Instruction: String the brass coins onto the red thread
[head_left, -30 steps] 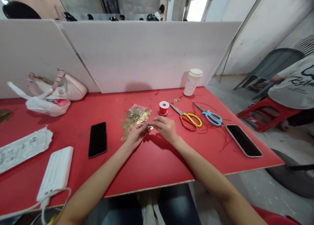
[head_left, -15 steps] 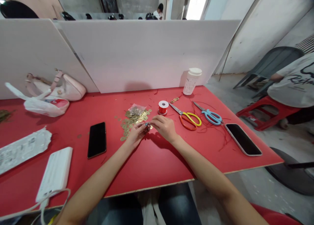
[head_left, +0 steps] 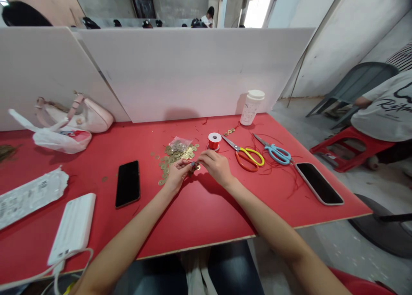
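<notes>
My left hand [head_left: 177, 175] and my right hand [head_left: 216, 166] meet fingertip to fingertip over the red table [head_left: 199, 209], both pinched on something small between them, too small to name. Just beyond them lies a pile of brass coins [head_left: 174, 155] with a clear plastic bag on top. A spool of red thread [head_left: 214, 141] stands to the right of the pile, close to my right hand.
Yellow-and-orange scissors [head_left: 248, 156] and blue scissors [head_left: 277, 153] lie right of the spool among loose red threads. A phone [head_left: 319, 183] lies far right, a black phone [head_left: 128, 183] left, a white power bank [head_left: 73, 229] near-left. A white cup [head_left: 252, 107], a pink bag [head_left: 82, 114] and a seated person [head_left: 383, 114] lie beyond.
Both hands stay almost still at the coin pile; my left hand's fingers have shifted slightly. The view has moved a little.
</notes>
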Demonstrator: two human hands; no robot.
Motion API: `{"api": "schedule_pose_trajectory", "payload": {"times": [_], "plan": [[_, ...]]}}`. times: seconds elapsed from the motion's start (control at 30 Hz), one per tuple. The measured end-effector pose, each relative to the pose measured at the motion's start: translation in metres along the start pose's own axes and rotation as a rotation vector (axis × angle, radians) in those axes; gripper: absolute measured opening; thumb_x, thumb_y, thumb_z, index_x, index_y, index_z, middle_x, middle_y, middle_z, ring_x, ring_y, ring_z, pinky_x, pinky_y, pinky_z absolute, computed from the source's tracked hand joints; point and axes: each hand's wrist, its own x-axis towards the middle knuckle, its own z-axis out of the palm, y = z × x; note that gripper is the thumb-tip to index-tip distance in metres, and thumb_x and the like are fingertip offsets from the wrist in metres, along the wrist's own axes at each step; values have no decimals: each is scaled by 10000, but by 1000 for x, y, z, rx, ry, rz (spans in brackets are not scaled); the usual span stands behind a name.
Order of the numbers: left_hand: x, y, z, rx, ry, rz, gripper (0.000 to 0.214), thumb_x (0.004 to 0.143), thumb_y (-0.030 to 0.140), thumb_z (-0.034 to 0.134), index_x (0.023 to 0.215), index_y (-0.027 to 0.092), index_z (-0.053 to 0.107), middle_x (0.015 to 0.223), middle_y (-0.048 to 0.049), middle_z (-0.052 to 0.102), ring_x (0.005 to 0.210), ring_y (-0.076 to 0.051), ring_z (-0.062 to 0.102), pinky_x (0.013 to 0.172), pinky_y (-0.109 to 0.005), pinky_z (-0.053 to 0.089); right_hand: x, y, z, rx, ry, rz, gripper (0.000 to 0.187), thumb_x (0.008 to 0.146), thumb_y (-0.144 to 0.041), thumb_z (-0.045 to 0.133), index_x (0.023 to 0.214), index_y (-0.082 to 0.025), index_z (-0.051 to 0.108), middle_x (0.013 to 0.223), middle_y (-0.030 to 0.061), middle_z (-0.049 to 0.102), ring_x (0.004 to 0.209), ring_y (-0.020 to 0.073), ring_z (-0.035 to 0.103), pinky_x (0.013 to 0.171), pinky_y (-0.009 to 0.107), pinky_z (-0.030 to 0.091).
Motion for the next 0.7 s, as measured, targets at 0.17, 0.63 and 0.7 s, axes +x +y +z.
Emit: {"api": "schedule_pose_trajectory", "payload": {"times": [0.17,0.63,0.7], "plan": [[1,-1,-2,34,-2,42,376,511,369,922,656,137,664,584,-28,668,482,-115,566,492,-226,430,0,0,0,12,-24,32,167,977,-194,546,931,-198,706,927,75,687,840,176,638,682,254,476],[-1,0,1,-34,57,129,381,520,333,923,693,153,635,673,-2,656,636,-130,612,631,-244,493,-2,-2,5,68,-46,39,137,970,-214,566,940,-192,698,935,79,694,860,179,645,655,248,479],[0,0,0,-42,48,112,417,519,327,927,748,162,619,683,3,660,638,-131,617,616,-234,491,-2,-3,4,135,-32,74,124,959,-211,579,923,-191,696,934,79,693,871,182,644,667,253,485]]}}
